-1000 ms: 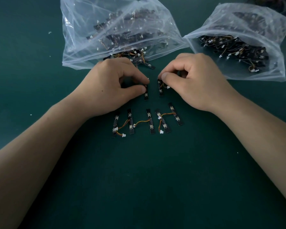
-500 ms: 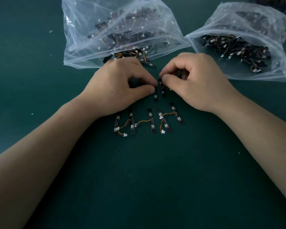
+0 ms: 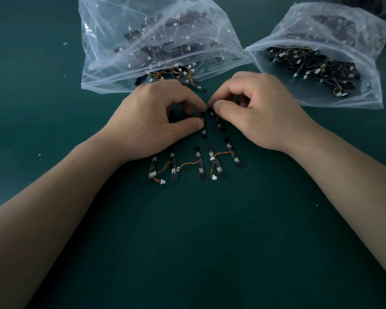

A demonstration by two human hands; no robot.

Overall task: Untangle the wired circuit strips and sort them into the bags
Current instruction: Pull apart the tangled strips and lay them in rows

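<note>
On the green table (image 3: 210,253), biggest items first: two clear plastic bags at the far edge. Left bag (image 3: 98,41) and right bag (image 3: 299,25) both hold a dark mass of strips and wires. A few spilled strips (image 3: 187,80) poke out of the left bag's mouth toward me, so I'd guess that's the tangled supply. Can't confirm which bag is which.

Left grip (image 3: 152,117): fingers curled, thumb and forefinger pinching the top of one short strip (image 3: 203,130), whose lower end points at me. Right grip (image 3: 261,110): same curl, thumb and forefinger pinching a second strip (image 3: 218,123). The two strips sit just beside each other between the grips, top ends nearly touching. Any wire joining them is hidden under the fingers.

Nearer me, a laid-out row (image 3: 200,162) of five strips lies flat, linked by orange-yellow wires with white connectors.

Status, my read: mid-task. One chain is straightened but not bagged, one pair is in work, and the bulk is left in the bags.

Markings: faint print on the strips, too small to read. No labels on the bags.
</note>
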